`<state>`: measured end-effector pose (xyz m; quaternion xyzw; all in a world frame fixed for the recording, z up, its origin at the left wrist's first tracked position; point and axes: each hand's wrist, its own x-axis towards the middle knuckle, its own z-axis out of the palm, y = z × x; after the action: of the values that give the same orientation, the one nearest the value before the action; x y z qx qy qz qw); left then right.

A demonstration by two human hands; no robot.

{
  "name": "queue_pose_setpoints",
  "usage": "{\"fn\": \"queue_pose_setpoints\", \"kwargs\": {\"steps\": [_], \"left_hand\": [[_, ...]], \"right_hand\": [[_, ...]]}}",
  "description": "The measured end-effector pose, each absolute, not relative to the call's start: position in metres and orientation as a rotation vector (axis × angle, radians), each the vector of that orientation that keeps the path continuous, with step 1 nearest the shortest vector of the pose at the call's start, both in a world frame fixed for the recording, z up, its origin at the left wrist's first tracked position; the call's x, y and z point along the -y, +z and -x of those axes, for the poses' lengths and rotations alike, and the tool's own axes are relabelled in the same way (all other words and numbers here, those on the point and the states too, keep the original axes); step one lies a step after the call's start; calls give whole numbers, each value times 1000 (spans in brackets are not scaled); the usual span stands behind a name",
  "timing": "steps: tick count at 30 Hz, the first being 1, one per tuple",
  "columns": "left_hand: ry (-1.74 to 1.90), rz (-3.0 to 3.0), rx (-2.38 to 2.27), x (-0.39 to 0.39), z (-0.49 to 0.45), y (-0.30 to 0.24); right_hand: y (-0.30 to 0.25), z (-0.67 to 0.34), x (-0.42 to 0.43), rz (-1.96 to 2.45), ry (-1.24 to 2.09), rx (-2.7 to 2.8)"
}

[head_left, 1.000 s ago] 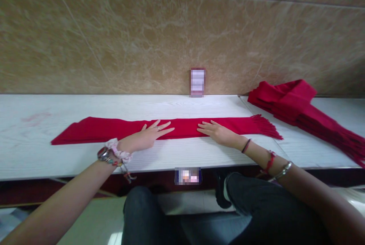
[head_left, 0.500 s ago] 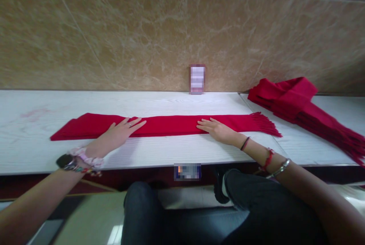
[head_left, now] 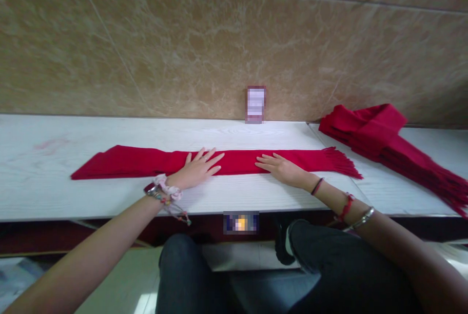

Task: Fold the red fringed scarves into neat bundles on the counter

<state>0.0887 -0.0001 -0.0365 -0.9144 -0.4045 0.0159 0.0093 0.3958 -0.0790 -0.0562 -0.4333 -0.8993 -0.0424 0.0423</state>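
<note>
A long red scarf [head_left: 239, 162], folded into a narrow strip, lies across the white table in the head view, its fringe toward the right. My left hand [head_left: 197, 167] rests on the scarf near its middle, fingers spread and flat. To the right of it, my right hand [head_left: 281, 167] also lies flat on the scarf with its fingers stretched out. Neither hand grips the cloth. The scarf's left end looks slanted and runs out beyond my left hand.
Several red fringed scarves [head_left: 373, 136] lie heaped at the right on the white table [head_left: 109, 206]. A small pixelated card or box [head_left: 255, 104] stands against the brown marbled wall [head_left: 190, 50]. My knees are under the table's front edge.
My left hand has slid to the right along the scarf, closer to my right hand. The right hand has stayed in place on the cloth.
</note>
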Motion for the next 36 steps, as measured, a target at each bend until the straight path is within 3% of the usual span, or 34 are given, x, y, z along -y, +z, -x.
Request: {"fn": "queue_pose_setpoints", "kwargs": {"steps": [8,18,36], "left_hand": [[38,2802,1433,-3,-63,-46],[-144,2868,1152,7,-127,-44],[-62,2900,1188,5,-125,-46]], "right_hand": [[-41,-390,83,1345,2,2696],[-38,-324,59,1603,-80,2573],[-53,-538,119,2354,-310,2060]]}}
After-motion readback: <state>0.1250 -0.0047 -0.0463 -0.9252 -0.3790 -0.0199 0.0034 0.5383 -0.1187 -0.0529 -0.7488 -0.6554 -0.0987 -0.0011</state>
